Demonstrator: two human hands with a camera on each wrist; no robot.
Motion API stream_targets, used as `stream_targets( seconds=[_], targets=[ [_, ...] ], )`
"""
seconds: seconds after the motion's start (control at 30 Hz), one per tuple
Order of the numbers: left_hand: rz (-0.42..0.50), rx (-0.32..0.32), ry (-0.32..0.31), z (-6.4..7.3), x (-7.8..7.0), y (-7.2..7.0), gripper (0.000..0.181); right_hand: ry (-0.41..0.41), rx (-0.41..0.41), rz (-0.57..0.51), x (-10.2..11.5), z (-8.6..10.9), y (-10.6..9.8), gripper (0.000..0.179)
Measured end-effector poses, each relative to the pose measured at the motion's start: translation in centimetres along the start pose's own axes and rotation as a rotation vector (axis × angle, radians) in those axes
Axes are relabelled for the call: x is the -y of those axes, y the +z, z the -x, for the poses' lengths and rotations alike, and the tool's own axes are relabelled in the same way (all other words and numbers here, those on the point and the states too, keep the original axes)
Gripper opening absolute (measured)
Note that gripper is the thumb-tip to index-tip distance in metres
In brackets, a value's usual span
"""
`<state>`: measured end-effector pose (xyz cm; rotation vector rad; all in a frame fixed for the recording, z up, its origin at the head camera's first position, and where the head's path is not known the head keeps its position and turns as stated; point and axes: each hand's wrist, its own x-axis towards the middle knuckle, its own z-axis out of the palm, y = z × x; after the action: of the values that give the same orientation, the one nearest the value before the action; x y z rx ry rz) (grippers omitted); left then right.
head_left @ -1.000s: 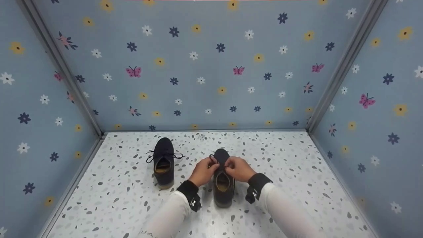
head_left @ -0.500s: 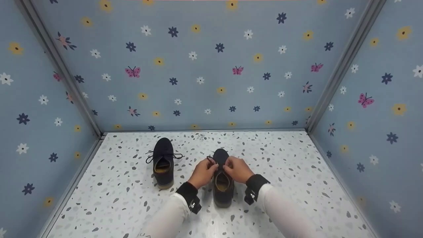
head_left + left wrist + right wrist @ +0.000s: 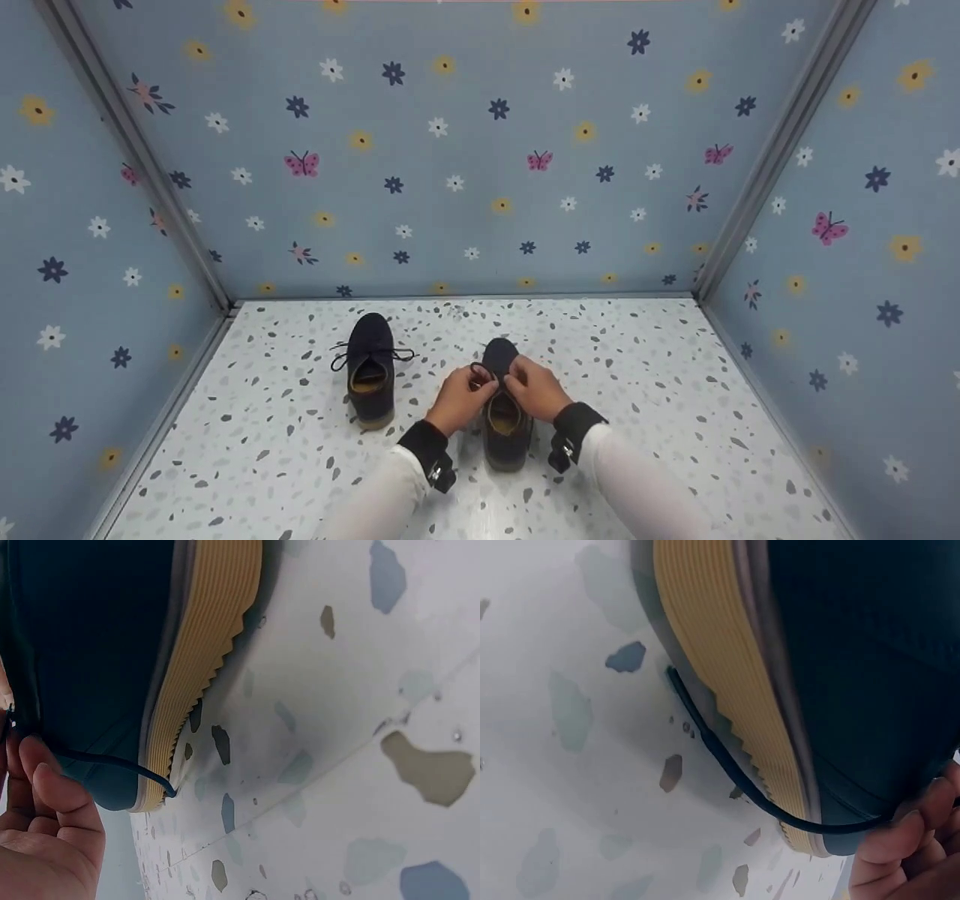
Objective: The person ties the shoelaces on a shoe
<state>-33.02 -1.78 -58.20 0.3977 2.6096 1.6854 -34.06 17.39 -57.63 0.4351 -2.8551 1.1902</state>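
Note:
A dark shoe (image 3: 505,448) stands on the speckled surface with its toe pointing away, between both hands. My left hand (image 3: 459,397) pinches its shoelace over the laced part, and a small loop shows above the fingers. In the left wrist view, a lace end (image 3: 112,760) hangs from the fingertips across the tan sole. My right hand (image 3: 540,388) pinches the lace from the other side. Another lace end (image 3: 739,781) trails from it past the ribbed sole in the right wrist view. The knot area is mostly hidden by the fingers.
A matching dark shoe (image 3: 372,401) stands to the left, its lace tied in a bow (image 3: 405,354). Blue flower-patterned panels (image 3: 465,187) with grey metal edges enclose the white speckled surface (image 3: 637,450) at the back and sides.
Both hands have shifted slightly back toward the shoe's opening, still at the lace. The small loop by the left hand has come down a little with it. The shoes stay in place.

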Motion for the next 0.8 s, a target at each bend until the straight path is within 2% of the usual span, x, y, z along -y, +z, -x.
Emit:
stream_targets(
  seconds=[0.2,0.33,0.43,0.57,0.8],
  targets=[
    [-0.012,-0.009,0.011,0.1,0.0,0.1,0.013,0.026,0.066,-0.06,-0.1,0.2,-0.7,0.008],
    [-0.016,-0.015,0.019,0.0,0.0,0.1,0.013,0.034,0.113,-0.093,-0.3,0.3,-1.4,0.017],
    [-0.021,-0.016,0.018,0.0,0.1,0.1,0.012,0.051,0.152,-0.157,-0.5,0.3,-1.7,0.023],
    [-0.031,-0.02,0.025,0.0,0.1,0.1,0.011,0.068,0.19,-0.205,-0.8,0.2,-1.9,0.022],
    [-0.017,-0.032,0.029,0.1,0.0,0.2,0.011,0.036,0.131,-0.197,-0.9,0.1,-1.8,0.009]
  ],
)
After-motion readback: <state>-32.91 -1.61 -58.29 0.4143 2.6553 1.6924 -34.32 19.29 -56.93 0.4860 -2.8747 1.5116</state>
